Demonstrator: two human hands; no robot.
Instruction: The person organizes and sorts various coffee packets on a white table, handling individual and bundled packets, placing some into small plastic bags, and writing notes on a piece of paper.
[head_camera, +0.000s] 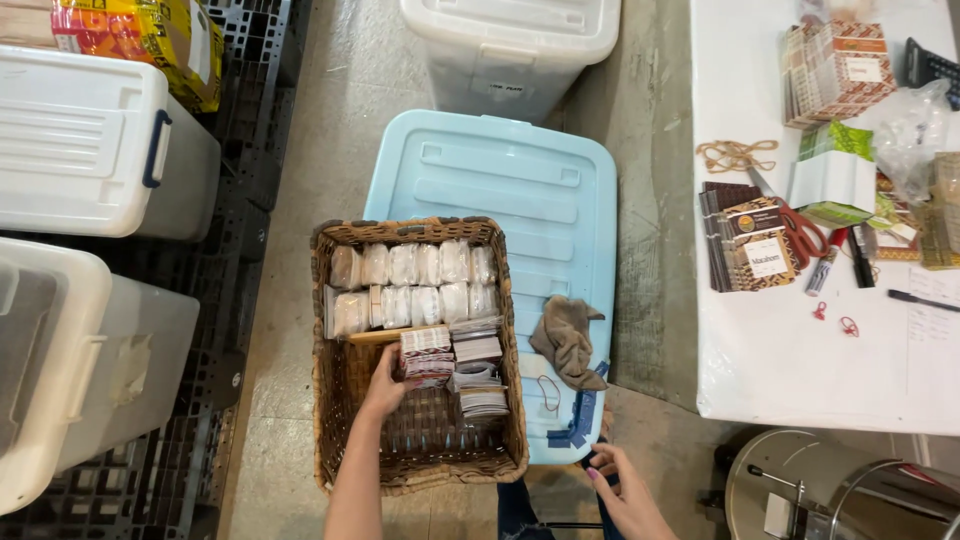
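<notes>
The right hand (628, 490) hangs open-fingered at the near edge of the pale blue plastic bin lid (510, 190). The left hand (383, 385) grips a red-and-white packet bundle (427, 355) inside the brown wicker basket (335, 400) on that lid's near-left corner. Concrete floor (350, 80) and a white desk (790, 370) surround them.

A rough woven wicker basket (330, 300) sits on a smooth, glossy blue plastic lid (520, 180) beside crumpled matt cloth (567, 342).

Red scissors (800, 232), rubber bands (737, 155), brown rag (567, 340)
</notes>
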